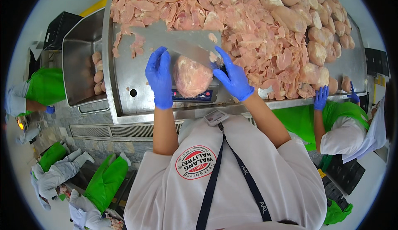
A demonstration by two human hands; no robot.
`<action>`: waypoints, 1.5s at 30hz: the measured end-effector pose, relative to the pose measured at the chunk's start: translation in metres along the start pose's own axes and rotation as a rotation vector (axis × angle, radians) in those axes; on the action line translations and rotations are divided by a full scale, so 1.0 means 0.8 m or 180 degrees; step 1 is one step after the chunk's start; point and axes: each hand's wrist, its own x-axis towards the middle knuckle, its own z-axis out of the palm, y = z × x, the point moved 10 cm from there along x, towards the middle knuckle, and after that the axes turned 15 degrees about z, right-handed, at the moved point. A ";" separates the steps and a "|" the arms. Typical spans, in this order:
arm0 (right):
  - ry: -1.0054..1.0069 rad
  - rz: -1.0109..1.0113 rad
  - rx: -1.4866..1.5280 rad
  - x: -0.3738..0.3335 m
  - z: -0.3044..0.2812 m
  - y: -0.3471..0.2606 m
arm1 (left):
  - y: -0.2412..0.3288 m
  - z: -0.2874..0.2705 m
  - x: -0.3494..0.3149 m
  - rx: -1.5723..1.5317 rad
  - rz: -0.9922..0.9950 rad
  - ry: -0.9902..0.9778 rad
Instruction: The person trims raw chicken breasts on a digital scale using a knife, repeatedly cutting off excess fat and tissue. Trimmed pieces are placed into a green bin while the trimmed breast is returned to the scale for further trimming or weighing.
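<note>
A large, round lump of raw pink meat (191, 77) rests on a flat metal scale with a dark control panel (207, 96) along its near edge. In a blue glove, my left hand (158, 78) stands just left of the lump, its fingers stretched upward and holding nothing. My right hand (235, 77), gloved too, grips the dark handle of a knife (195, 52). The blade is smeared by motion and reaches left above the far side of the lump. A small scrap of meat clings beside the handle.
Thin meat slices (265, 51) heap across the steel table (137, 85). Whole rounded pieces (319, 35) pile at the far right. A steel bin (83, 60) with several pieces adjoins the table's left. A co-worker's gloved hand (321, 97) touches the table's near right edge.
</note>
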 end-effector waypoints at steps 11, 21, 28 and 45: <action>0.0182 -0.0298 0.0299 -0.055 0.027 0.036 | 0.062 0.075 -0.041 0.1595 0.0694 -0.1685; -0.0185 -0.0333 -0.0282 0.013 0.020 -0.002 | 0.064 0.088 -0.016 0.1105 0.0350 -0.1960; -0.0116 -0.0114 -0.0271 0.058 -0.001 -0.028 | 0.052 0.082 -0.009 0.1524 0.0603 -0.2156; 0.2716 0.0339 0.0690 -0.040 -0.190 0.145 | 0.008 -0.148 -0.034 -0.0721 -0.0065 0.0261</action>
